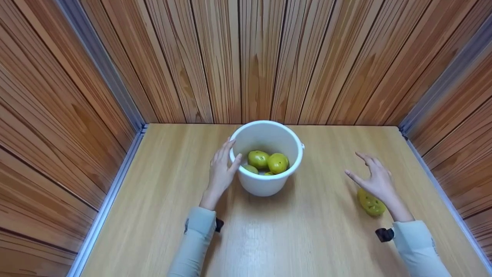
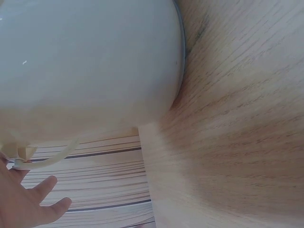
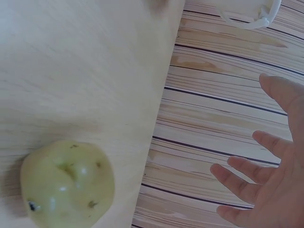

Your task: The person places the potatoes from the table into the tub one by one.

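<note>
A white bucket [image 1: 265,184] stands upright on the wooden table, with several smooth yellow-green, potato-like pieces [image 1: 278,163] inside it. My left hand [image 1: 222,167] touches the bucket's left rim, its thumb over the edge and its fingers along the side. In the left wrist view the fingers [image 2: 45,187] look straight and spread beside the handle joint. Another lumpy yellow-green, potato-like piece [image 3: 69,183], dimpled and dark-spotted, lies on the table at the right. Above and just beyond it my right hand [image 1: 374,179] hovers with spread fingers, holding nothing.
Wood-plank walls [image 1: 261,61] enclose the table [image 1: 161,215] at the back and both sides. Metal strips [image 1: 111,196] run along the side edges. A pale handle [image 2: 52,159] hangs from the bucket's side.
</note>
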The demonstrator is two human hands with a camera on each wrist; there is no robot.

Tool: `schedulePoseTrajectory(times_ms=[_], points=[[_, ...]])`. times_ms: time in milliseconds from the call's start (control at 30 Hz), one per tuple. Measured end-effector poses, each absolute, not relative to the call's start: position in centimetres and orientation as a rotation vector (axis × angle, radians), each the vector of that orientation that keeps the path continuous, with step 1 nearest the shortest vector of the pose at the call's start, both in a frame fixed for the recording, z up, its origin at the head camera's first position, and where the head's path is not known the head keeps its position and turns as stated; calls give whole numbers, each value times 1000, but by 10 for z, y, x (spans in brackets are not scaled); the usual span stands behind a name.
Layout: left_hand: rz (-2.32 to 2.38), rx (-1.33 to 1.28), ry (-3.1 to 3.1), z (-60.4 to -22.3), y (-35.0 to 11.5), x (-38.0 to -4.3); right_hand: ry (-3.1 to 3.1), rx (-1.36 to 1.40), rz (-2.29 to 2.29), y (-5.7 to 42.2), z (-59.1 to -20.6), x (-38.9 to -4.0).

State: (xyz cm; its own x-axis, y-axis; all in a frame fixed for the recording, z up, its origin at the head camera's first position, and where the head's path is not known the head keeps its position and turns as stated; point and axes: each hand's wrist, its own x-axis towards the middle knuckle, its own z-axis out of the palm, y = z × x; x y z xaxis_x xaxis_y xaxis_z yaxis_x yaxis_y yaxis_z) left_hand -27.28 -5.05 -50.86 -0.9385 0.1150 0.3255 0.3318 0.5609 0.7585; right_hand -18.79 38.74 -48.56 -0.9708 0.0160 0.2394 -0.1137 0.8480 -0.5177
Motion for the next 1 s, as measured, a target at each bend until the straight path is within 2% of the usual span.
schedulePoseTrajectory(times_ms=[1000], points=[[-1317,-368,-2558,-509,-50,-273,-2824,-36,730,423,-525,-163]])
